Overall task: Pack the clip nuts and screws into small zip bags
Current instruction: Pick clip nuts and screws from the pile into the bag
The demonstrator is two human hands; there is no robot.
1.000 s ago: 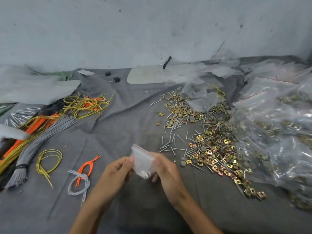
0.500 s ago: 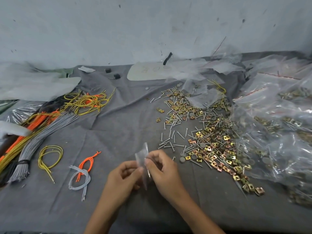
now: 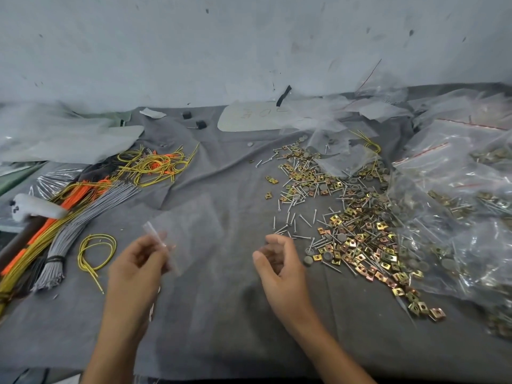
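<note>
Zip bag (image 3: 188, 231), held by both hands half a second before, hung blurred above the grey tabletop (image 3: 221, 314), pinched at its top strip by our left hand (image 3: 138, 261) alone, while our right hand (image 3: 279, 264), fingers (image 3: 273, 240) loosely curled round nothing, had moved off toward the clip nuts (image 3: 357, 239) and screws (image 3: 291, 220).

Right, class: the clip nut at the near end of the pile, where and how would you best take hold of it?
Probably by pinching the clip nut across two opposite edges, coming from above with the right hand. It lies flat on the grey cloth at the tail of the pile, its right side free of neighbours.
</note>
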